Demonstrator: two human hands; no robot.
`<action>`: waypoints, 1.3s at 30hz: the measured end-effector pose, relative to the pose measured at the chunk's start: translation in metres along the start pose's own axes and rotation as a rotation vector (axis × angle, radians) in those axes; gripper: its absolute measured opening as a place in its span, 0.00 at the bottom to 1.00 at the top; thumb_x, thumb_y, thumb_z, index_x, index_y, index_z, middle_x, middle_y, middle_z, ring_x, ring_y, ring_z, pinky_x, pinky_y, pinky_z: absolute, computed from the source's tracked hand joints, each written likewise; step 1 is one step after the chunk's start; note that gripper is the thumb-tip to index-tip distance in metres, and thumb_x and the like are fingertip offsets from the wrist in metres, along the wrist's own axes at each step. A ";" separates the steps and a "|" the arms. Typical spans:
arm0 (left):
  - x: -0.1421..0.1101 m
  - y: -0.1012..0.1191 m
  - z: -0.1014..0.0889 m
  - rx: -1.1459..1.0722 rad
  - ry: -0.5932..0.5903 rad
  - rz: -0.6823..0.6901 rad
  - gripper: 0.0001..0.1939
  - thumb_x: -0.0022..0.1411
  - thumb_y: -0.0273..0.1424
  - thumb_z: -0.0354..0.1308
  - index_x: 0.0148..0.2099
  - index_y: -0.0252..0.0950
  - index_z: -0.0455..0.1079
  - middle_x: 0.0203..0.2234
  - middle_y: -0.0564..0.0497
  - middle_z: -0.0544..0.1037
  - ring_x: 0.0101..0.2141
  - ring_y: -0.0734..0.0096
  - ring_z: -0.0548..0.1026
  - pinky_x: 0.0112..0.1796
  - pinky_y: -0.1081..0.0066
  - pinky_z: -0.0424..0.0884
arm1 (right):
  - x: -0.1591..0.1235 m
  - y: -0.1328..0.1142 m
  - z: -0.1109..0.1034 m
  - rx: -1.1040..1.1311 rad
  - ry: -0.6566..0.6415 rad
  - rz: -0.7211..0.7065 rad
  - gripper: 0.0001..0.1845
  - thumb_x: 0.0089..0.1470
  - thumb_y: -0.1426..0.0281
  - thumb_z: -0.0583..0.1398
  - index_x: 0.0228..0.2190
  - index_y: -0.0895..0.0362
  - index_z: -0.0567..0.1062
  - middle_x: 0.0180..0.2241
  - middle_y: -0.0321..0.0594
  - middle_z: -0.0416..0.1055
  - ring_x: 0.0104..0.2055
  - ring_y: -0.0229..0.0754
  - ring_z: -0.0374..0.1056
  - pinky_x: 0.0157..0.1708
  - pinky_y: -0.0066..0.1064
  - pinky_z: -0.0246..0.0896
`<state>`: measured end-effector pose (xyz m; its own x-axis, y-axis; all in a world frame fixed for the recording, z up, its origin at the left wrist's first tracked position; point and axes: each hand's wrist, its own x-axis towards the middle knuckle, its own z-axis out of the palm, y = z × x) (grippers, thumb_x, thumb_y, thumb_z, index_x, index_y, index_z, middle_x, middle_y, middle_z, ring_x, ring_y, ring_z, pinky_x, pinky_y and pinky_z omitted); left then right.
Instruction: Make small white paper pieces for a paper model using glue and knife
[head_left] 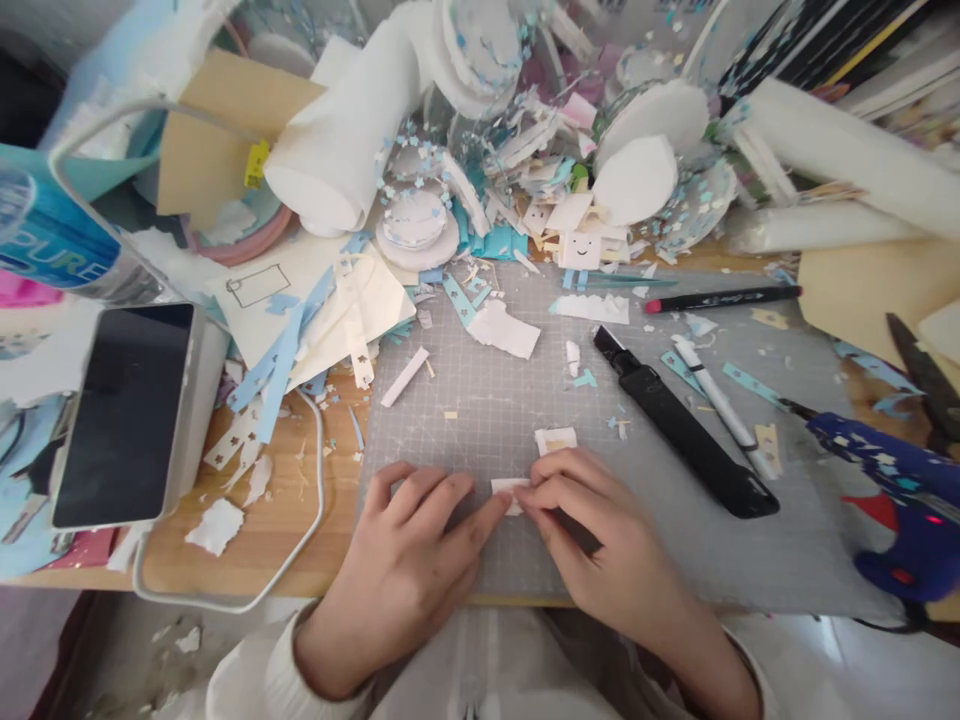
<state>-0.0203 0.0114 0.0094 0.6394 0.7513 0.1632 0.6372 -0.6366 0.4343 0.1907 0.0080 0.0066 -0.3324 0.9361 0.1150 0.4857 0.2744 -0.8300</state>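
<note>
At the near edge of the grey cutting mat [480,385], a small white paper piece [510,485] lies between my two hands. My left hand [424,535] rests palm down with its fingers spread, and its index fingertip presses on that piece. My right hand [600,530] pinches the right end of the same piece between thumb and fingers. Just beyond the right fingers lies a second white paper piece [553,438] with a beige patch. A black utility knife [682,430] and a white pen [724,405] lie farther right.
A blue glue gun [892,460] with a lit red light sits at the right edge, near scissors [926,375]. A phone [124,415] leans on a white box at left, with a white cable [319,500] looping nearby. Paper scraps and white rolls [349,120] crowd the back.
</note>
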 end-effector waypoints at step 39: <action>-0.028 0.064 -0.022 -1.767 0.196 -0.589 0.11 0.49 0.37 0.71 0.29 0.35 0.76 0.21 0.53 0.71 0.25 0.77 0.66 0.30 0.75 0.64 | -0.133 0.018 -0.073 -0.129 1.285 0.142 0.05 0.48 0.69 0.67 0.31 0.47 0.80 0.26 0.48 0.70 0.24 0.44 0.65 0.26 0.47 0.57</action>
<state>-0.0065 -0.0464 0.0522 0.3977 0.8676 -0.2985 -0.4765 0.4733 0.7409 0.3030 -0.0955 0.0163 0.7015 0.4781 0.5285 0.5504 0.1077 -0.8280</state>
